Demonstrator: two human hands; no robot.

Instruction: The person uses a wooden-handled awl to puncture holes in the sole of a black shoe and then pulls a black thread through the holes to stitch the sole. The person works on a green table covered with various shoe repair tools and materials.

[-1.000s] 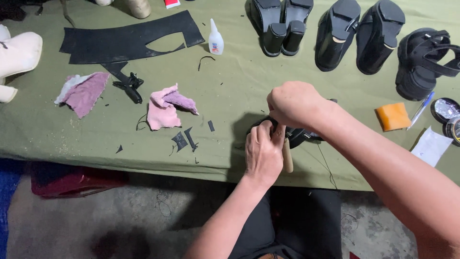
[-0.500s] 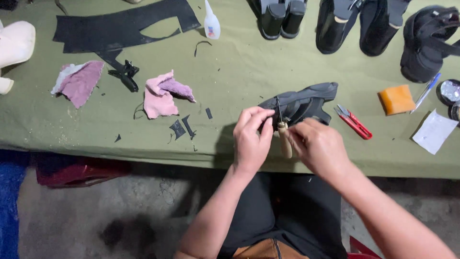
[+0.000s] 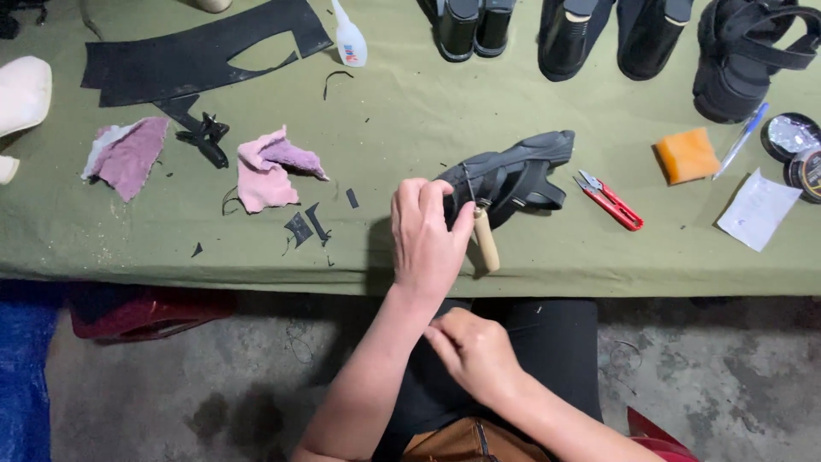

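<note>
A dark grey sandal (image 3: 515, 168) lies on the olive green cloth of the table (image 3: 402, 120) near the front edge. My left hand (image 3: 428, 239) rests against its heel end, fingers pinching the sandal beside a wooden-handled awl (image 3: 485, 238) stuck into it. My right hand (image 3: 475, 351) is down below the table edge over my lap, fingers pinched together; I cannot tell what it holds, perhaps a thin thread. Small red thread snips (image 3: 609, 199) lie just right of the sandal.
Pink rag pieces (image 3: 267, 169) and black scraps (image 3: 306, 227) lie left of my hand. A black sheet cutout (image 3: 188, 56), a glue bottle (image 3: 349, 38), black shoes (image 3: 599, 30), an orange sponge (image 3: 687, 155), a pen (image 3: 741, 140), tins (image 3: 791, 137) and paper (image 3: 758, 210) also sit there.
My right hand has left the sandal and dropped below the table edge toward my lap. My left hand stays on the sandal, with the awl left sticking in it.
</note>
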